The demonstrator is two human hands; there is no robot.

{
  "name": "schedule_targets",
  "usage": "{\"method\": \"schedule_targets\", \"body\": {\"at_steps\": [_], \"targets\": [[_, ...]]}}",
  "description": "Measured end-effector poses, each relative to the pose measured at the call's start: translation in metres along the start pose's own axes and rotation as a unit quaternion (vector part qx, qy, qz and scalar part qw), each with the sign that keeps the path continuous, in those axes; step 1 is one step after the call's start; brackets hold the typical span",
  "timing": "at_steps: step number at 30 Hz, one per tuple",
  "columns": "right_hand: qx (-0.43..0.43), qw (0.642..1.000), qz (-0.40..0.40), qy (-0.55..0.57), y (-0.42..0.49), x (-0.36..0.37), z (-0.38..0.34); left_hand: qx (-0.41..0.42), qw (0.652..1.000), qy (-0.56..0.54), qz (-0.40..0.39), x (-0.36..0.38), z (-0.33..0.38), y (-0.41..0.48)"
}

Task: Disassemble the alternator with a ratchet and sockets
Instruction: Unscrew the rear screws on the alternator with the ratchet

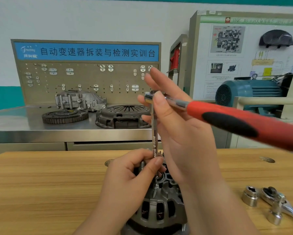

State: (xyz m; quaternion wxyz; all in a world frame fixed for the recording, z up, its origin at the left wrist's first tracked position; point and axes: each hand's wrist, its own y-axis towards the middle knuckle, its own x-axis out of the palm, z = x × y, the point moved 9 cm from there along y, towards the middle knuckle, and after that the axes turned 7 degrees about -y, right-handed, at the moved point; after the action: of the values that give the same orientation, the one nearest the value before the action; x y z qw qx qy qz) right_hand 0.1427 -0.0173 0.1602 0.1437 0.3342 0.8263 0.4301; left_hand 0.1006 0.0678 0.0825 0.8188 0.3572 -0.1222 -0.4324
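- Grey ribbed alternator point(159, 209) sits at the near edge of the wooden bench point(40, 192), between your forearms, with copper windings showing through its slots.
- Your left hand point(130, 175) pinches the knurled extension bar point(155, 129) low down, likely to steady it on a fastener.
- Your right hand point(172, 119) pinches the chrome head of the red-handled ratchet point(210, 111) with its thumb, the other fingers straight and spread.
- Chrome sockets point(250, 197) lie toward the right near corner.
- Beyond, a steel counter point(40, 128) carries a dark clutch cover point(123, 116).

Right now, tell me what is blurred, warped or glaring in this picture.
Head view: the red-handled ratchet smears with motion blur toward the right edge; the wooden table bows at its far edge from wide-angle distortion; the alternator and loose socket look sharper.
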Motion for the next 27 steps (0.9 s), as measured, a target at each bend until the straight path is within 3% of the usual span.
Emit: {"method": "schedule_targets", "body": {"at_steps": [4,7,11,13,18,22,27], "targets": [[0.091,0.990,-0.002,0.112,0.000,-0.002,0.016,0.012,1.000,-0.014,-0.009,0.002,0.002,-0.001],[0.130,0.985,-0.003,0.115,-0.002,-0.002,0.024,0.015,1.000,-0.018,-0.014,0.003,0.002,-0.002],[0.041,0.998,0.038,0.024,0.002,-0.010,0.010,0.008,1.000,0.014,-0.001,0.001,0.001,-0.001],[-0.004,1.000,0.017,-0.014,0.002,-0.005,0.001,0.006,1.000,0.013,0.003,0.000,0.002,0.000],[0.082,0.992,-0.009,0.099,0.001,-0.001,0.014,0.003,1.000,0.002,-0.003,0.001,0.002,-0.001],[0.132,0.987,-0.005,0.092,0.000,-0.005,0.022,-0.003,1.000,0.000,-0.029,0.004,0.000,-0.002],[0.040,0.999,0.010,0.017,0.002,-0.006,0.004,-0.012,1.000,0.007,0.001,0.000,-0.001,0.000]]}}
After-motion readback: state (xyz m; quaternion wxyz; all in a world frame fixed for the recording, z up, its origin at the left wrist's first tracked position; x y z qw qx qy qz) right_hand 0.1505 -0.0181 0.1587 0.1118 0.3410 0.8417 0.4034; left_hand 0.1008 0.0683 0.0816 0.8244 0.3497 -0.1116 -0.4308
